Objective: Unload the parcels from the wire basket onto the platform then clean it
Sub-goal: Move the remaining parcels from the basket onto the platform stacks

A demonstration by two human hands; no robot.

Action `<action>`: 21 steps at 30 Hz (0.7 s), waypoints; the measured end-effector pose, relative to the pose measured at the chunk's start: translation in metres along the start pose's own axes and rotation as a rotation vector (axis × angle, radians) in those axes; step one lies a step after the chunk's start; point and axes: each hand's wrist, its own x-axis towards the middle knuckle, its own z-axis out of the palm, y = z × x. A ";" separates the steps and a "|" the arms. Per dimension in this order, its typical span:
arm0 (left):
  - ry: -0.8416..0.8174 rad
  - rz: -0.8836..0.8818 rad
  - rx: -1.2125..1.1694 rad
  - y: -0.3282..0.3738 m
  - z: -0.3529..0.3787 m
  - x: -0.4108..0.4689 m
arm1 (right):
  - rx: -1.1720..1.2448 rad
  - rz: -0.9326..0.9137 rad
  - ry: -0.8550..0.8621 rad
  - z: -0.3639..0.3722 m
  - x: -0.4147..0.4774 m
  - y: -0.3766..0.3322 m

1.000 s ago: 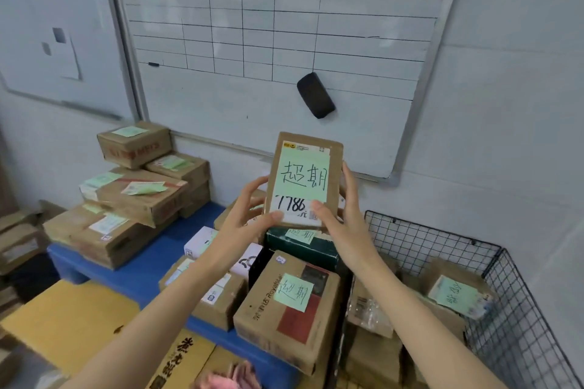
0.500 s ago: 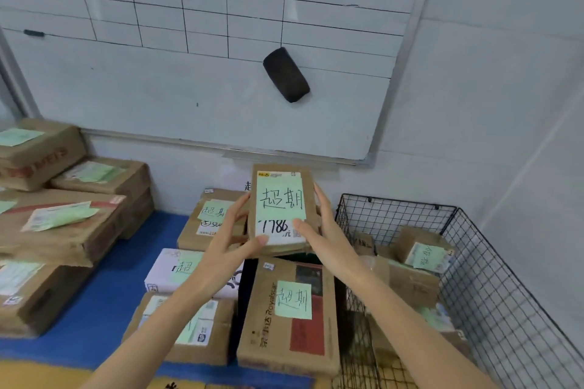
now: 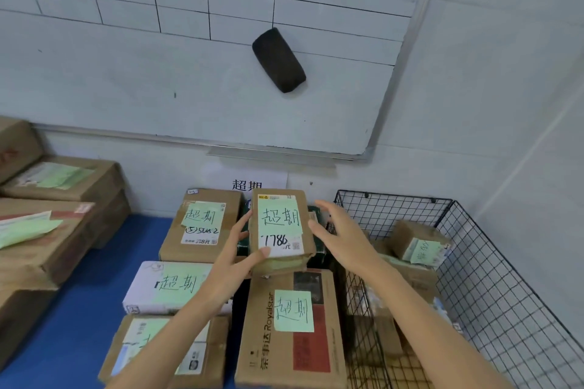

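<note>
**Parcel placement at the platform, head view.** The parcel [image 3: 279,230], a brown carton with a green note [image 3: 279,218] and a white label bearing "1786", is at centre. It lies tilted over a dark box [image 3: 320,254] among the cartons on the blue platform [image 3: 72,325]; whether it rests on that box cannot be told.

The left hand [image 3: 234,259] holds it. The thumb [image 3: 264,252] presses the lower front edge, and the fingers lie along the left side.

The right hand [image 3: 341,237] is just beside the parcel's right edge, with fingers straight, spread and holding nothing. Contact at the thumb cannot be told.

Nearer the viewer lies a Royalstar box [image 3: 290,325]. To its left is a white parcel [image 3: 173,286], and behind that a brown box [image 3: 202,221]; all three carry green notes.

The wire basket [image 3: 395,195] stands just right of the platform, against the wall. It contains a small box [image 3: 414,240] with a green note and other parcels beneath it.

A stack [image 3: 63,230] of larger cartons fills the platform's left end.

Above, a whiteboard [image 3: 126,73] with a ruled grid carries a dark eraser [image 3: 278,60].
</note>
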 end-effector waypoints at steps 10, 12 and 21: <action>0.022 -0.010 0.133 -0.031 0.012 0.043 | -0.437 0.003 0.021 -0.007 0.018 0.038; 0.055 0.021 0.197 -0.035 0.011 0.046 | -0.441 0.008 0.020 -0.006 0.019 0.041; 0.028 0.249 0.537 -0.043 0.011 0.055 | -0.398 0.021 0.032 -0.007 0.028 0.046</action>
